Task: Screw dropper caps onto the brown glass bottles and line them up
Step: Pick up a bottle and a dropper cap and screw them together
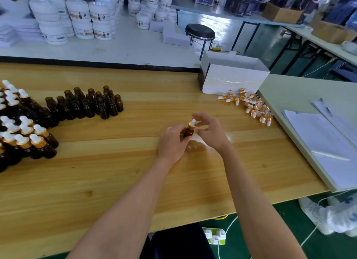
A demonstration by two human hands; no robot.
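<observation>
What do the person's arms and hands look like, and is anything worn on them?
The left hand and right hand are bare: no gloves, and no rings or watch that I can see. The forearms are uncovered too, with no sleeves in view. At the lap, dark navy clothing shows.

The person's arms are uncovered along their whole visible length: the left forearm (135, 197) and right forearm (249, 191) are bare from the picture's lower edge up to the wrists. The left hand (172, 142) and right hand (211, 132) are bare as well. Below the tabletop's near edge shows a dark navy garment (179, 243), plain, its cut too shadowed to make out.
</observation>
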